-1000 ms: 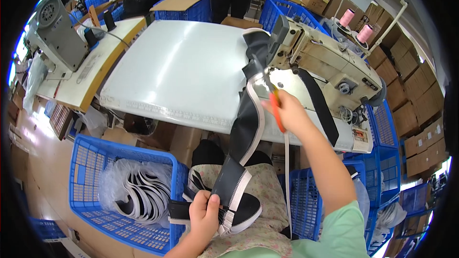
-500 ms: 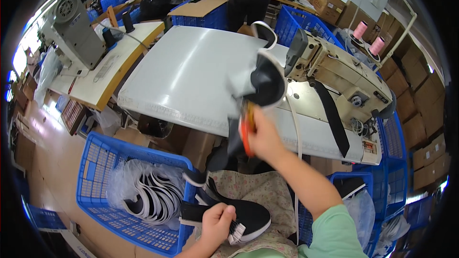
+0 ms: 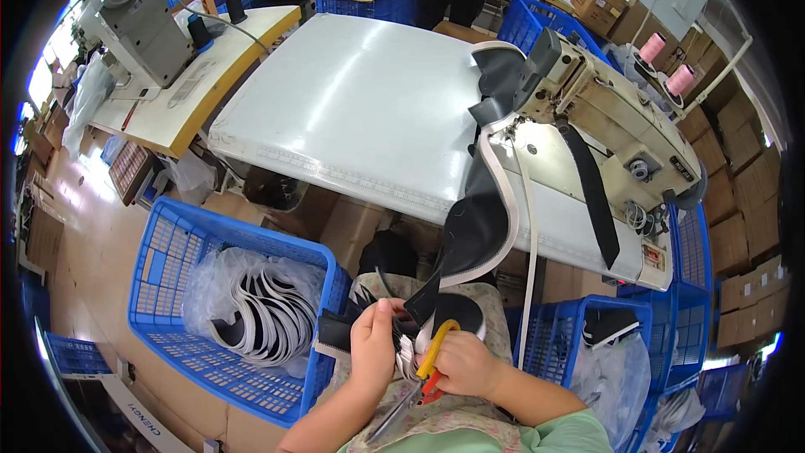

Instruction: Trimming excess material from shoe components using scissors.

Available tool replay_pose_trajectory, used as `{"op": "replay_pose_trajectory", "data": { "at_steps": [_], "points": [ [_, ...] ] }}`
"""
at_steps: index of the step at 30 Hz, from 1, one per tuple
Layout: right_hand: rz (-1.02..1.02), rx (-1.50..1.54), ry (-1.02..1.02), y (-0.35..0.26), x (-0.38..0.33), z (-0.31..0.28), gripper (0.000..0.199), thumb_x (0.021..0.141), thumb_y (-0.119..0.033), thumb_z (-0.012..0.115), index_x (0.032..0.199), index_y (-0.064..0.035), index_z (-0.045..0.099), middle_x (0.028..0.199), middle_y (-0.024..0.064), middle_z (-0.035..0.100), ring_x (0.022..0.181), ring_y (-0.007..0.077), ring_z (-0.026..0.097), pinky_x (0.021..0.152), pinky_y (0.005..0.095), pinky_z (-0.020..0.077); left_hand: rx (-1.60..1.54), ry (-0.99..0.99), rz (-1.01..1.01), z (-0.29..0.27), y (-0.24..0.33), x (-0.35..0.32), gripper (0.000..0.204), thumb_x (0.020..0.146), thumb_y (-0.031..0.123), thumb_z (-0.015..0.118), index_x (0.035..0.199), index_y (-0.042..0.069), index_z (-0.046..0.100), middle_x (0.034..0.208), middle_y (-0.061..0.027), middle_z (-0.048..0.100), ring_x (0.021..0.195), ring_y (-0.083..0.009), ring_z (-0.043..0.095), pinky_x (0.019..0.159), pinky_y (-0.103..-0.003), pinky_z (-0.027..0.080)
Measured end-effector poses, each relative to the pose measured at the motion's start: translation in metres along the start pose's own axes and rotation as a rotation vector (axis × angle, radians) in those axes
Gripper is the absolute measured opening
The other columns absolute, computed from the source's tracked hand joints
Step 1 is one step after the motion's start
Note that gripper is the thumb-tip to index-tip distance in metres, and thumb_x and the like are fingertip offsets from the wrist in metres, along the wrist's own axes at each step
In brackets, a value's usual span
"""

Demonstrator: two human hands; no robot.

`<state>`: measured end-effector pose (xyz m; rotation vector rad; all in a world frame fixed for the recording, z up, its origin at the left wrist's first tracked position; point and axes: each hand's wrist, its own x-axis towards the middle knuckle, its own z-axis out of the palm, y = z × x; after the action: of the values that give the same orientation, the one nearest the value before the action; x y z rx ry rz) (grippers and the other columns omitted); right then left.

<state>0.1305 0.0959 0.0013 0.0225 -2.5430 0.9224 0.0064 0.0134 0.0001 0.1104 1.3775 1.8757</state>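
Observation:
Over my lap, my left hand (image 3: 375,348) is closed on a bunch of black shoe pieces (image 3: 337,334) with white edging. Close beside it, my right hand (image 3: 471,361) grips scissors (image 3: 438,348) by their yellow and orange handles, the blades pointing down toward my body. My right fingertips are near the gathered white ends; whether they pinch them is hidden. A joined strip of black pieces with white trim (image 3: 482,231) runs from the sewing machine (image 3: 608,117) over the table edge to my hands. A narrow white tape (image 3: 528,260) hangs beside it.
At my left stands a blue basket (image 3: 335,285) of stacked black-and-white pieces in plastic (image 3: 268,323). Another blue basket (image 3: 579,310) is at my right. The white table (image 3: 352,101) lies ahead, a second machine (image 3: 138,25) far left. People stand behind the table; cartons (image 3: 725,210) line the right.
My right hand has come down with the scissors from over the table to beside my left hand, the blades now pointing toward me. The strip now drapes from the machine to my lap.

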Motion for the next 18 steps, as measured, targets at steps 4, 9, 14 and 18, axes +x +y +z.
{"op": "replay_pose_trajectory", "data": {
  "at_steps": [4,9,14,18],
  "points": [
    [0.001,0.029,0.012,-0.008,0.008,-0.01,0.027,0.059,-0.008,0.068,0.072,-0.0039,0.044,0.069,0.012,0.049,0.062,0.0297,0.051,0.055,0.0379,0.0417,0.133,-0.115,0.004,-0.016,-0.014,0.004,0.032,0.095,0.026,0.043,0.077,0.001,0.051,0.068,-0.0022,0.052,0.062,-0.0087,0.046,0.062,-0.024,0.041],
    [0.036,0.083,0.044,-0.01,0.008,-0.011,0.029,0.06,-0.008,0.068,0.073,-0.0043,0.042,0.067,0.0114,0.048,0.061,0.03,0.051,0.054,0.0382,0.0411,0.106,-0.183,0.132,-0.011,-0.014,0.003,0.028,0.093,0.03,0.046,0.089,0.003,0.044,0.069,-0.0032,0.048,0.064,-0.0096,0.045,0.062,-0.023,0.039],
    [0.099,0.092,0.011,-0.013,0.001,-0.013,0.028,0.062,-0.009,0.067,0.073,-0.005,0.042,0.067,0.0103,0.048,0.062,0.0299,0.052,0.054,0.038,0.0408,0.0,-0.278,0.162,-0.018,-0.022,0.005,0.028,0.089,0.028,0.054,0.091,0.002,0.043,0.069,-0.0027,0.046,0.065,-0.0097,0.045,0.062,-0.023,0.039],
    [0.109,0.084,-0.014,-0.016,-0.006,-0.012,0.025,0.063,-0.01,0.066,0.072,-0.0061,0.044,0.068,0.0095,0.049,0.062,0.0295,0.052,0.054,0.0379,0.0407,0.146,-0.303,0.124,-0.008,-0.004,0.002,0.019,0.085,0.016,0.058,0.092,0.001,0.049,0.072,-0.0013,0.051,0.067,-0.0082,0.047,0.062,-0.021,0.04]
  ]
}}
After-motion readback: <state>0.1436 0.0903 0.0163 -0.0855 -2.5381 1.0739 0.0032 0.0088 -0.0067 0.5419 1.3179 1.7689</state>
